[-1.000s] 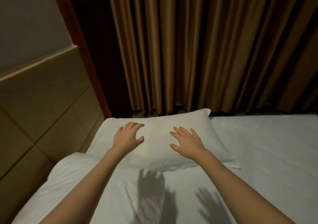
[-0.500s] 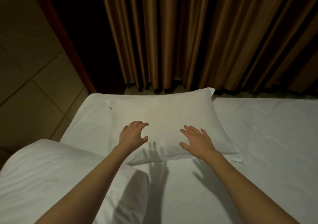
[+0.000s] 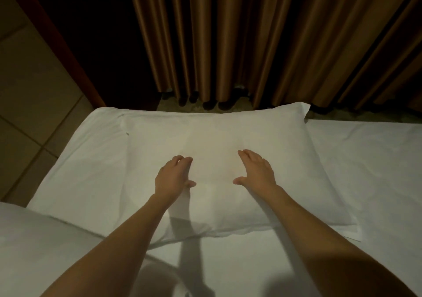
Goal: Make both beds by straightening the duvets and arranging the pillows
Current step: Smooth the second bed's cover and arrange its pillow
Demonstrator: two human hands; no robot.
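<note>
Both hands on the white pillow (image 3: 223,136). Left hand (image 3: 173,178) fingers loosely curled, holding nothing; right hand (image 3: 258,173) flat, fingers straight. Second pillow (image 3: 45,246) left of it.

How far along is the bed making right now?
Done: the sheet on this bed lies fairly flat. In hand: the left hand and right hand are over the pillow, seemingly patting it. Left: the second pillow at lower left; no duvet or other bed is in view.

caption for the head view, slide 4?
Left hand and right hand, fingers open, over a white pillow on the bed sheet, brown curtains behind.
</note>
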